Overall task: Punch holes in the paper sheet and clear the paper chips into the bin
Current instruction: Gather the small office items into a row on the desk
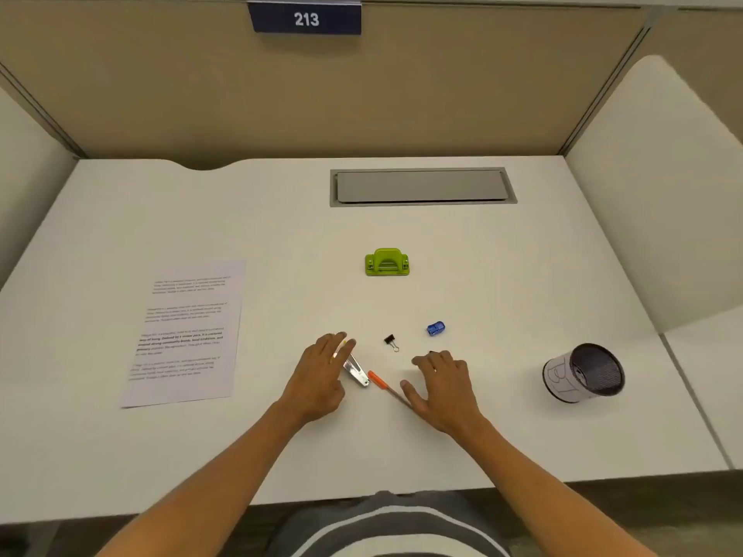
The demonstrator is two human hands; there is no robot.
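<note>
A printed paper sheet (pixel 185 335) lies flat on the left of the white desk (pixel 522 275). A green hole punch (pixel 387 262) stands at the desk's middle, beyond both hands. A small black mesh bin (pixel 585 373) with a paper label stands at the right. My left hand (pixel 321 375) lies flat with straight fingers, partly over a silver stapler (pixel 357 371). My right hand (pixel 440 385) rests flat on the desk with fingers spread, covering one end of an orange-handled screwdriver (pixel 384 385). Neither hand holds anything.
A black binder clip (pixel 390 342) and a small blue object (pixel 435 328) lie just beyond my hands. A grey cable hatch (pixel 422 186) is set into the back of the desk. Partition walls close the back and both sides.
</note>
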